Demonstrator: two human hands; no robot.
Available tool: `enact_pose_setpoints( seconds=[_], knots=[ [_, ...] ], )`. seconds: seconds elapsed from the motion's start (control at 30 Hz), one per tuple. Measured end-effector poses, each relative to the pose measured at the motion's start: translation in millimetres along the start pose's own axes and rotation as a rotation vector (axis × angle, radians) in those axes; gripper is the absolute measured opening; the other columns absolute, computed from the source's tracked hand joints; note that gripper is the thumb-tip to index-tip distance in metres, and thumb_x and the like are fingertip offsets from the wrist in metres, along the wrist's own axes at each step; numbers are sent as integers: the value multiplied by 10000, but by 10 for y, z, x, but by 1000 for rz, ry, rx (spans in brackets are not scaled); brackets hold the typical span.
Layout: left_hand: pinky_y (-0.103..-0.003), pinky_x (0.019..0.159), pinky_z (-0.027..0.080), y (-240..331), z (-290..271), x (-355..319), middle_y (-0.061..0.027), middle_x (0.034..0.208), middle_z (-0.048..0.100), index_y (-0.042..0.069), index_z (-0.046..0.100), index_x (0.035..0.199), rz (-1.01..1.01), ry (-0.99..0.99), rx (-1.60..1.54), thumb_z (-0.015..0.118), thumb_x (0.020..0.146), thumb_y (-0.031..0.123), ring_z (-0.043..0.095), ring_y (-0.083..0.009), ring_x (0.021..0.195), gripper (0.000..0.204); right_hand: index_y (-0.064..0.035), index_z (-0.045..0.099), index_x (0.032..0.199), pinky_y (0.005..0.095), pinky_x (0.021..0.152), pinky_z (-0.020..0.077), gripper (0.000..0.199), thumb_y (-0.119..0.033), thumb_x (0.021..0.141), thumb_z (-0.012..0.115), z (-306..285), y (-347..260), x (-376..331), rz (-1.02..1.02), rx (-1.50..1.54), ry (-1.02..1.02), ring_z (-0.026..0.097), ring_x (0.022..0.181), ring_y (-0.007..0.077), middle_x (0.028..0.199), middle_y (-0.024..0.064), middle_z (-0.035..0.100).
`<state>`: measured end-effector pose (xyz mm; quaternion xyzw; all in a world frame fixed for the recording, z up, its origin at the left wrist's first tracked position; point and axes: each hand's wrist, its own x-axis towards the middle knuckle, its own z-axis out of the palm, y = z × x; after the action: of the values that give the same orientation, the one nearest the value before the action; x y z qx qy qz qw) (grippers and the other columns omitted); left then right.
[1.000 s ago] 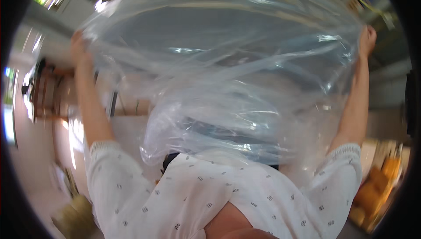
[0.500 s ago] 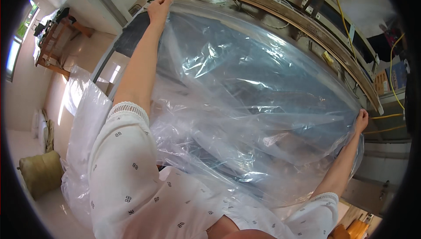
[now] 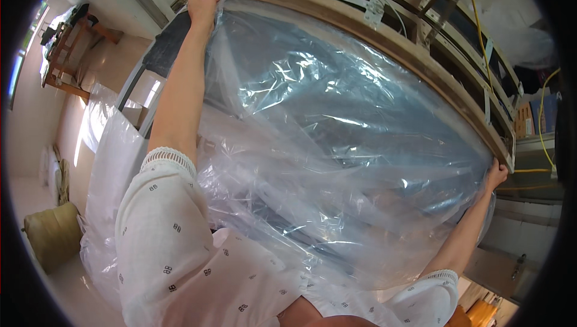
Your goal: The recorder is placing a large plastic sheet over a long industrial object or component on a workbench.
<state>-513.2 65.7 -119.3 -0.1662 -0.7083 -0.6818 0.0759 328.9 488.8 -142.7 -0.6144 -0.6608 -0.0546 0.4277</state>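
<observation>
A large clear plastic sheet (image 3: 336, 126) lies wrinkled over a dark, wide surface in front of me. My left hand (image 3: 203, 10) pinches the sheet's far left corner, with its fingers closed at the end of a wooden bar (image 3: 421, 61). At the far right, my right hand (image 3: 496, 175) is closed on the sheet's other corner, next to the bar's right end. Between both hands, the sheet's far edge runs along the bar. Both arms are stretched wide, and loose plastic hangs down toward my body.
Behind the bar is a wooden framework with metal brackets (image 3: 374, 10) and a yellow cord (image 3: 479, 39). More clear plastic (image 3: 111, 165) hangs at the left. A wooden stand (image 3: 66, 66) and an olive roll (image 3: 53, 237) are on the floor at the left.
The wooden bar now appears lower and closer, up against the sheet's far edge, where a gap showed before. My left hand has shifted slightly left, my right hand slightly down. Both keep their grip.
</observation>
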Motion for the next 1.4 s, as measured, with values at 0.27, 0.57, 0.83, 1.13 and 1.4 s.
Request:
enact_pose_setpoints(
  seconds=[0.27,0.57,0.83,1.13,1.4],
  knots=[
    [-257,666,455,115,-151,-33,-99,807,532,-29,471,901,34,252,-341,461,762,-7,561,-174,654,141,94,590,841,356,727,414,436,-341,810,591,-120,-16,36,63,97,1,513,738,240,793,151,600],
    [-306,781,417,70,-73,90,-123,906,599,-50,590,933,-8,70,-71,484,847,265,563,-206,849,343,44,628,843,423,693,393,530,-455,858,451,-100,-220,3,55,-51,-181,570,778,325,801,221,607],
    [-240,785,406,417,-869,450,-38,950,622,26,644,968,-29,-470,137,618,825,325,544,-119,875,332,-70,525,730,239,648,348,317,-361,855,537,-1178,-1035,-575,-111,316,-808,432,705,94,716,-11,489],
    [-373,814,442,495,-1491,555,-173,1019,610,-32,573,1085,562,-85,1335,595,790,270,581,-301,916,423,-150,449,774,179,595,260,184,-276,901,494,-2174,-2491,-1743,246,868,-944,291,652,16,705,-98,322],
    [-259,603,499,2723,543,-3521,-69,1003,587,43,591,1042,772,-1113,-103,641,800,219,582,-155,887,303,-109,486,832,166,644,311,128,-217,900,492,-2565,-2846,-2029,57,918,-898,342,711,4,751,-86,380]
  ],
)
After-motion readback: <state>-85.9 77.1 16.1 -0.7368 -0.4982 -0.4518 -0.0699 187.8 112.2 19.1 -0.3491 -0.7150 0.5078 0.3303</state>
